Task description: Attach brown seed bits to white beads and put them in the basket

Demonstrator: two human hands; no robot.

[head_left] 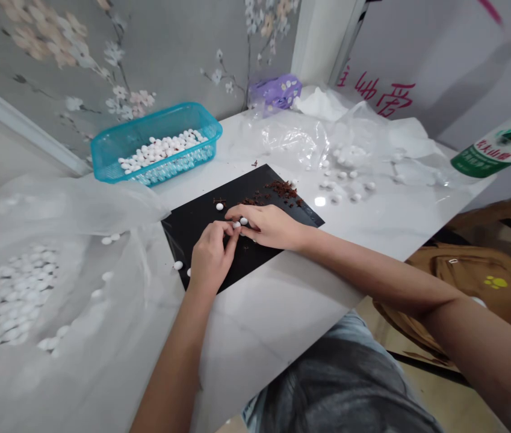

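Note:
Over a black mat (201,207) my two hands meet, fingertips close together. My left hand (210,252) pinches a small white bead (236,225) between thumb and forefinger. My right hand (271,227) curls in from the right, with another white bead (244,221) between its thumb and forefinger. Fingers partly cover both beads. A loose white bead (219,207) lies on the mat just beyond the hands, beside a few thin brown bits. A heap of small reddish-brown pieces (284,190) is spread along the mat's far right part.
A blue plastic basket (156,165) of white beads stands behind the mat. Clear plastic bags (70,210) with more beads lie at left. Back right are loose beads (340,175), clear wrapping and a purple packet (275,93). A green-labelled bottle (494,150) stands far right; a brown bag (481,282) sits below.

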